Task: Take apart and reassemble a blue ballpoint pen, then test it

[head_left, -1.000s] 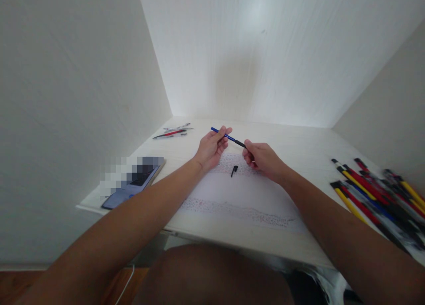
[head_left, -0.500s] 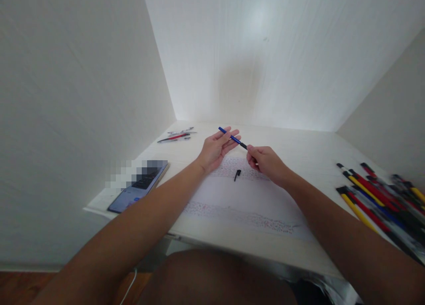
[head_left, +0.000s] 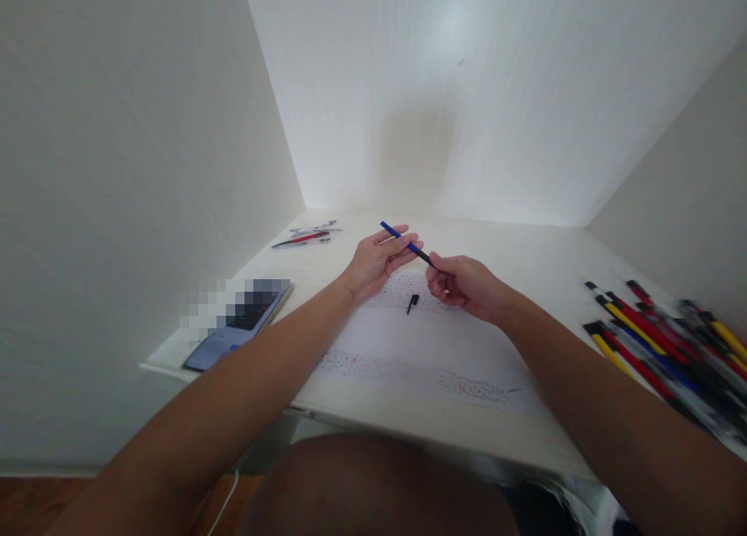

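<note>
Head view is looking down at a blue pen [head_left: 400, 236] held up just above the middle of the desk [head_left: 525, 260], tilted so its blue end points toward the far left corner and its dark end dips toward the right hand [head_left: 461, 283]. That hand is curled closed with its fingertips pinched on the dark end. The left hand [head_left: 377, 260] is palm up and loosely open, fingers narrow together, and the blue barrel lies across the fingertips [head_left: 408, 243], so really it's cradling the pen more than gripping it.

Right under the two hands there's a sheet of paper [head_left: 420, 341] running from mid desk to the near edge, with bands of tiny scribbles on it, one near the hands and one near the near edge. A small black pen cap [head_left: 412, 303] sits on the paper just below the gap between the hands, touching neither.

Further out, a few pens [head_left: 306, 236], one red, lie near the far left corner. A phone [head_left: 239, 326] rests by the near left corner, partly blurred out. Along the right edge there's a big pile of red, yellow, blue and black pens [head_left: 659, 341], well apart from the hands
</note>
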The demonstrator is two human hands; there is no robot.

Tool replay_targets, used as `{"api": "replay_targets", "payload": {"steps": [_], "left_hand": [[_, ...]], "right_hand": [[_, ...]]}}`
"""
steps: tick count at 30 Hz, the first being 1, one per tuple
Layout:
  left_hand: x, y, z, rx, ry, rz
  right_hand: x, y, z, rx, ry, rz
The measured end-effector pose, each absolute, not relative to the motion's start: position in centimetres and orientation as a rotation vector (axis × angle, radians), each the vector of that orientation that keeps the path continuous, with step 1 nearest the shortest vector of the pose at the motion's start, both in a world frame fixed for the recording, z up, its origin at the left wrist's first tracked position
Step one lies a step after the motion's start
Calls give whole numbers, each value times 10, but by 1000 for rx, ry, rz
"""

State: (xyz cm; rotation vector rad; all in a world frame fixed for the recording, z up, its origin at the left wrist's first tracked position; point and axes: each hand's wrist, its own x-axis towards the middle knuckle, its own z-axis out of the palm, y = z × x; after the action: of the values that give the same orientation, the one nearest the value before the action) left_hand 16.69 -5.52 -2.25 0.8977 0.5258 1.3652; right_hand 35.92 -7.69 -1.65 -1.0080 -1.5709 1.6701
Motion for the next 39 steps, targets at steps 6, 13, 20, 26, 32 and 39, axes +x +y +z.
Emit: {"api": "replay_targets", "payload": {"steps": [6,13,20,26,32,39], "left_hand": [[168,-54,-27,985,619,1399],[172,-52,-33,1011,729,1468],[163,-56,-16,1041,508,1254],[170,-58,-19,1081,723,1414],[178,-66,-16,1133,880,1508],[163,-64,-8,1220,610,1269]], "right_hand": [[364,-74,-19,-1055,-1647,1491],[358,-75,-19,-1105,-1989,1104],[358,-82,-11,-971,-1623,1793],[356,-79,-13,-1024,-1836,1159],[354,-77,-12,-1146,-2104,541],[356,-83,-6,-895,-1700,1500]]}}
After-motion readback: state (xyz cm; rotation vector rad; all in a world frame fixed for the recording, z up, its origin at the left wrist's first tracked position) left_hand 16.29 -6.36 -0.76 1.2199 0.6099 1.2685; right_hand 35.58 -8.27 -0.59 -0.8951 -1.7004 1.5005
